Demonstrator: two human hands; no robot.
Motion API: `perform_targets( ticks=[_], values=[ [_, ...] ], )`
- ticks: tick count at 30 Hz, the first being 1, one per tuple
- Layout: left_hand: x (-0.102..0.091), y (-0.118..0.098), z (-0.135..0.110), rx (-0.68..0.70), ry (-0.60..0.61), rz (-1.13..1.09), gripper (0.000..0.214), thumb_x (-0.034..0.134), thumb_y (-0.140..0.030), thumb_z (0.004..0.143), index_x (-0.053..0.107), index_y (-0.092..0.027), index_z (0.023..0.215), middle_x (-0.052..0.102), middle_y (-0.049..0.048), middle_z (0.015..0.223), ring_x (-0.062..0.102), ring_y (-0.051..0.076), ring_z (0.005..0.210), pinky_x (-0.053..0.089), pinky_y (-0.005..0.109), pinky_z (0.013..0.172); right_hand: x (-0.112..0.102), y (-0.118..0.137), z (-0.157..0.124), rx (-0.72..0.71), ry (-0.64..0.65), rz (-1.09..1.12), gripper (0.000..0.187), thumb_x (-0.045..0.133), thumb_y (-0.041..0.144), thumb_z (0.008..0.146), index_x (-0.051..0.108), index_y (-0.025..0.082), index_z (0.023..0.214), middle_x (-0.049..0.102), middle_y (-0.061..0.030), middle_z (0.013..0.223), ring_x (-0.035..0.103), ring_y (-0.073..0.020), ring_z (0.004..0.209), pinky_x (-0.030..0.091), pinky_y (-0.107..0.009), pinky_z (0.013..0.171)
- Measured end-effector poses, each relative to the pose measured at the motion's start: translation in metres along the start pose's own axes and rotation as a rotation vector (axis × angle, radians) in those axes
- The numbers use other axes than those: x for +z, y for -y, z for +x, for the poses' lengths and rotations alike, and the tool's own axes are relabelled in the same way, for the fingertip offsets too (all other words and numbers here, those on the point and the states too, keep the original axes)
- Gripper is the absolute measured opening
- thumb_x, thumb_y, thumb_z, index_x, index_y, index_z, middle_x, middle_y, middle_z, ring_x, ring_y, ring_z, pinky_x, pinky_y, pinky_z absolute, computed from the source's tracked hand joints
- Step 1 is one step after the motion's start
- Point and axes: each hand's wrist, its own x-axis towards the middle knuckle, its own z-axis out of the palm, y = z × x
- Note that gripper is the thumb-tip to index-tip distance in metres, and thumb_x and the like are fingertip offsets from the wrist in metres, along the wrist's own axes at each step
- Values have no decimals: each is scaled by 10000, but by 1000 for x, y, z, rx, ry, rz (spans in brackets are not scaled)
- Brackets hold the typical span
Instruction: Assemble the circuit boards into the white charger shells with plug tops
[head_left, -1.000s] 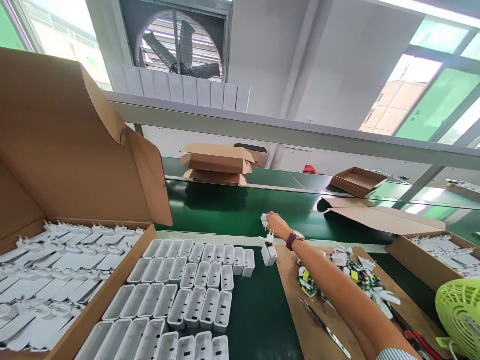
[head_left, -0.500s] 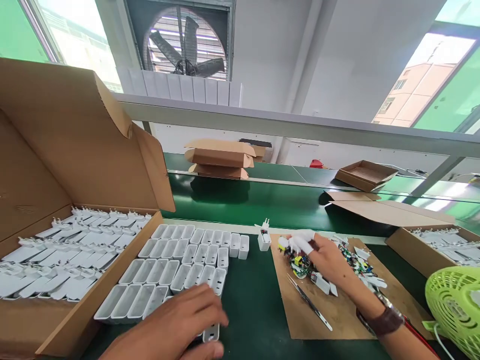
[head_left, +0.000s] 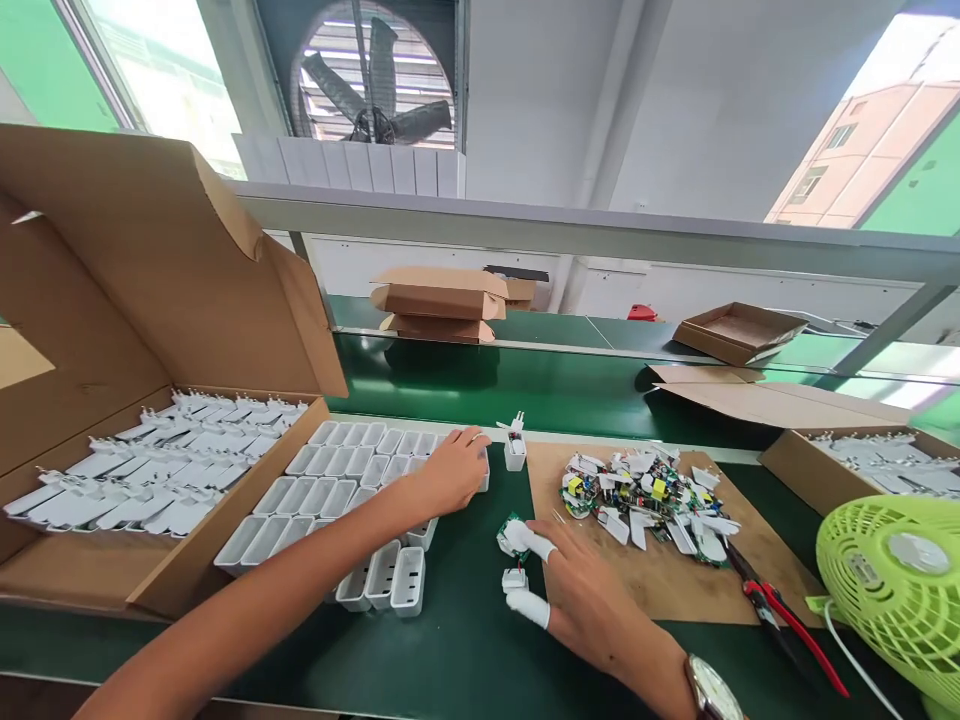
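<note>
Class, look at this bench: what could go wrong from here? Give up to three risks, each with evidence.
1. The left hand reaches over rows of white housings, so it might knock some askew.
2. A thin red wire seems to join the circuit board by the right hand to a white piece; a tug could strain it.
3. The heaped parts lie jumbled and could snag one another.

bright daylight, left window [head_left: 165,80] blown out; soft glare on green surface [head_left: 547,385]; edges stretched
</note>
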Motion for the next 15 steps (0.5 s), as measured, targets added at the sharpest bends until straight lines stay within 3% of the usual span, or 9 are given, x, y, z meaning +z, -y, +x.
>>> perform_targets(
  ticks=[6, 11, 15],
  values=[
    [-17, -56, -67, 104, -104, -81, 149, 510, -123, 961, 658, -143, 957, 570, 180, 1449, 589, 318, 1315, 562, 459, 1057, 6, 1, 3, 166, 15, -93, 266, 631, 420, 969, 623, 190, 1102, 714, -128, 1034, 696, -310, 916, 597, -453, 802],
    [6, -84, -106, 80, -105, -186, 161, 463, -73, 945, 588, -172, 929, 555, 175, 1472, 555, 325, 1390, 608, 418, 1031, 23, -5, 17, 226, 10, -151, 153, 639, 332, 957, 602, 206, 879, 694, -102, 896, 677, -292, 849, 560, -415, 771],
    [30, -97, -115, -11, -148, -276, 91, 481, -147, 990, 552, -193, 956, 523, 187, 1503, 597, 325, 1355, 645, 395, 952, 30, -15, 26, 249, -12, -27, 42, 629, 176, 905, 617, 191, 942, 697, -89, 914, 656, -266, 853, 560, -393, 771]
  ],
)
